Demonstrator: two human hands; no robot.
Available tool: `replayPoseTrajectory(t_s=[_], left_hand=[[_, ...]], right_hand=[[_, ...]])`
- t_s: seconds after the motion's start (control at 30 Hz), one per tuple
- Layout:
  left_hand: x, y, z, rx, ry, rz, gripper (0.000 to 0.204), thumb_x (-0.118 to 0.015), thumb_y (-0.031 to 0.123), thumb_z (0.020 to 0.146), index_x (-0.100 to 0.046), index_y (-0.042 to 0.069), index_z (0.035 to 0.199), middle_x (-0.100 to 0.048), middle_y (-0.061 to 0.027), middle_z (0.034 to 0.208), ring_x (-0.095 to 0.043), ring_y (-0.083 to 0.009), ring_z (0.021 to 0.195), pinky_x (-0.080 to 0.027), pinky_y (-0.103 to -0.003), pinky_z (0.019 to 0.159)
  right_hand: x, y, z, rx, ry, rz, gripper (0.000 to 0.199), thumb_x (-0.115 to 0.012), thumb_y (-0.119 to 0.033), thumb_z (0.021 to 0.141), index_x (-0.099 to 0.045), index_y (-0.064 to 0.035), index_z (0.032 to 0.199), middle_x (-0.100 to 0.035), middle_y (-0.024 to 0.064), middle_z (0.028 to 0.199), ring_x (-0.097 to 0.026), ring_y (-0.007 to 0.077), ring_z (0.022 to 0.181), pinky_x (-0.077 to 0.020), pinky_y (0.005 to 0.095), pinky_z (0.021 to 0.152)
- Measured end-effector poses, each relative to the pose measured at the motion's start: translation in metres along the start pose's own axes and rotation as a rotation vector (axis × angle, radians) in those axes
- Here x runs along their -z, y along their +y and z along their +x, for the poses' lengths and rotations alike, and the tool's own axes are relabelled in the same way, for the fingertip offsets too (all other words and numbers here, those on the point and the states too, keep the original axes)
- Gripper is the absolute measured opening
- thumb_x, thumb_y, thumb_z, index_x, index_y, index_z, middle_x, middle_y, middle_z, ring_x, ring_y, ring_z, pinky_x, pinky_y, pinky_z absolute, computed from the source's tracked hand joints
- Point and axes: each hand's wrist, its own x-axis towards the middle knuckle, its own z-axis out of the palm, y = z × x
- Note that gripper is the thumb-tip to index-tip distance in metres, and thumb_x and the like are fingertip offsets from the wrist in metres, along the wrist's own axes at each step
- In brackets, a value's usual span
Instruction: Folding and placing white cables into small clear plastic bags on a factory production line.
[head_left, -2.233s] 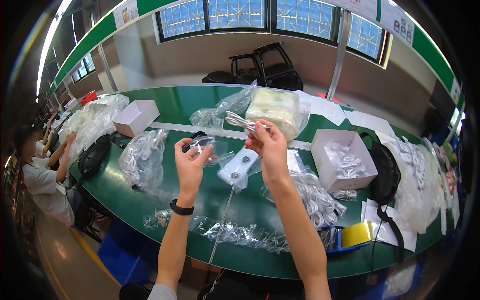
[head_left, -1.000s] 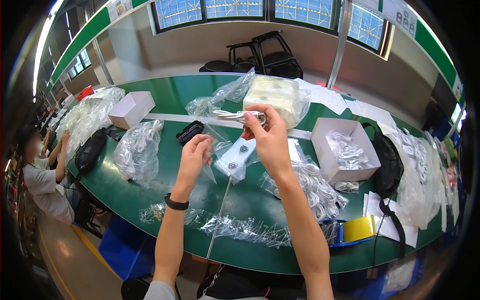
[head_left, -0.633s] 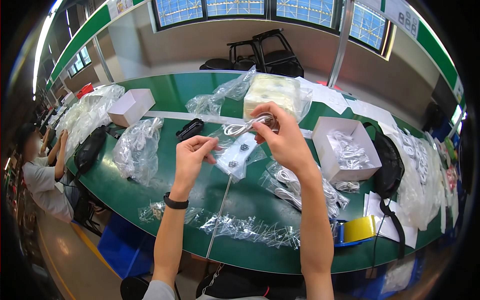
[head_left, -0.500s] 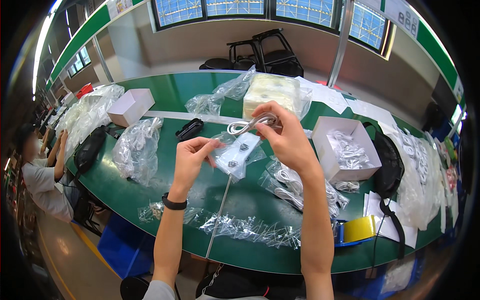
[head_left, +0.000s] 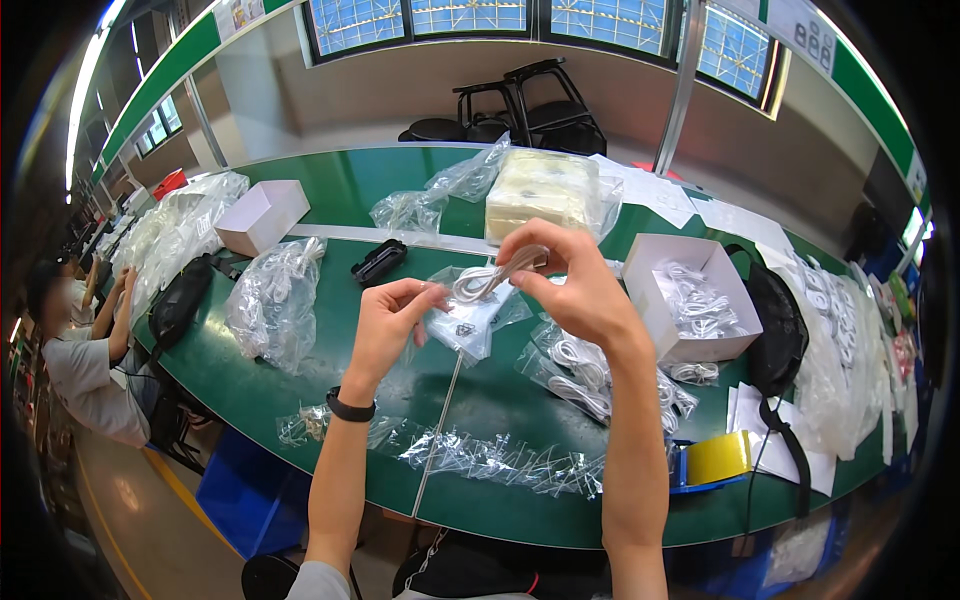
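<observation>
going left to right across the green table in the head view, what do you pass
black bag → white box → clear bag of white cables → left hand → small clear bag → right hand → open white box → yellow tape roll → black strapped bag

There is one view only, from a fisheye camera on the person's head, which looks forward and down over the green table [head_left: 300, 380]. It is near to the left hand [head_left: 385, 325] and right hand [head_left: 570, 285], raised in the middle of the picture. Straight edges bend near the rim, and the windows [head_left: 470, 15] on the far wall are along the top.
</observation>
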Motion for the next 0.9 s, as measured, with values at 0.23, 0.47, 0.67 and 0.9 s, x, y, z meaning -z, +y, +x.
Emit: replayPoseTrajectory(t_s=[0.23,0.47,0.67,0.9], left_hand=[[-0.002,0.002,-0.004,0.033,-0.155,-0.106,0.022,-0.064,0.014,0.092,-0.067,-0.004,0.103,-0.072,-0.0092,0.085,-0.056,-0.006,0.053,-0.043,-0.021,0.048],[-0.015,0.003,-0.007,0.134,-0.215,-0.387,0.027,-0.063,0.016,0.093,-0.064,-0.004,0.111,-0.07,-0.007,0.097,-0.064,-0.0086,0.082,-0.052,-0.024,0.069],[-0.019,-0.016,-0.005,0.127,-0.247,-0.383,0.031,-0.062,0.01,0.094,-0.06,-0.005,0.12,-0.068,-0.0085,0.105,-0.066,-0.0117,0.094,-0.052,-0.024,0.083],[-0.027,-0.014,-0.006,-0.003,-0.053,-0.35,0.031,-0.065,0.007,0.091,-0.062,-0.005,0.119,-0.069,-0.0072,0.102,-0.064,-0.0094,0.092,-0.051,-0.022,0.08]], right_hand=[[-0.006,0.003,0.002,-0.076,-0.1,0.111,0.018,-0.06,0.002,0.078,-0.063,-0.0007,0.095,-0.065,0.0047,0.094,-0.063,0.0131,0.086,-0.0499,0.0268,0.079],[-0.026,0.013,0.006,-0.04,-0.125,0.077,0.025,-0.058,-0.011,0.085,-0.058,-0.0013,0.108,-0.06,0.0081,0.106,-0.055,0.015,0.098,-0.0443,0.0301,0.087],[-0.064,0.021,0.013,0.011,-0.044,0.135,0.035,-0.046,-0.016,0.093,-0.047,0.0,0.125,-0.054,0.0143,0.118,-0.051,0.0231,0.112,-0.0417,0.0347,0.095],[-0.071,0.034,0.009,-0.113,-0.114,-0.007,0.04,-0.041,-0.022,0.099,-0.045,0.0027,0.131,-0.053,0.0187,0.126,-0.05,0.0288,0.12,-0.0393,0.0353,0.101]])
